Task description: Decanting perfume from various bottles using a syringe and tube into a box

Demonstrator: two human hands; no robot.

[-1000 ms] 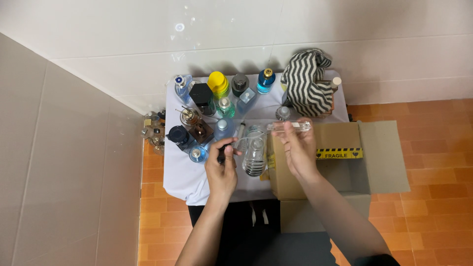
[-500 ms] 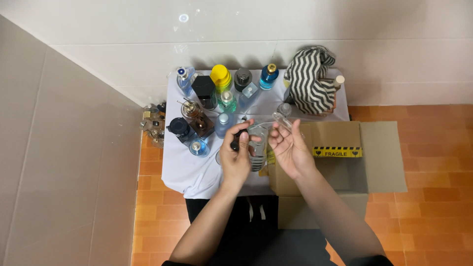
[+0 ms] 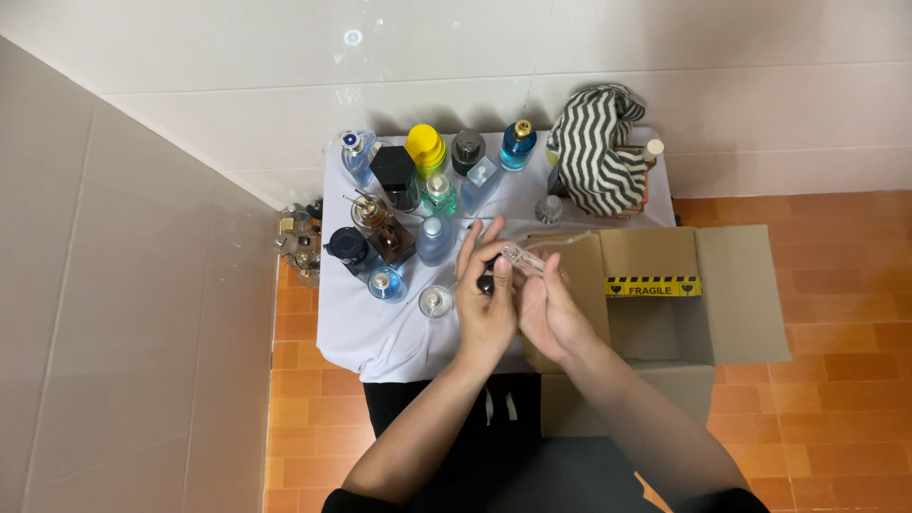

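Perfume bottles (image 3: 399,204) crowd the white-clothed table (image 3: 351,328) at the left, within reach. Just right of them, the left hand (image 3: 486,304) closes on a small dark cap (image 3: 486,282), meeting the right hand (image 3: 546,313), which grips a clear slim vial (image 3: 525,257), apparently steadying it, above the open cardboard box (image 3: 665,313).

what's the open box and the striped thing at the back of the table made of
Box: looks like brown corrugated cardboard, matte, with folded flaps. Striped thing: seems to be soft black-and-white fabric, bunched in folds, maybe knit; the weave is too small to tell.
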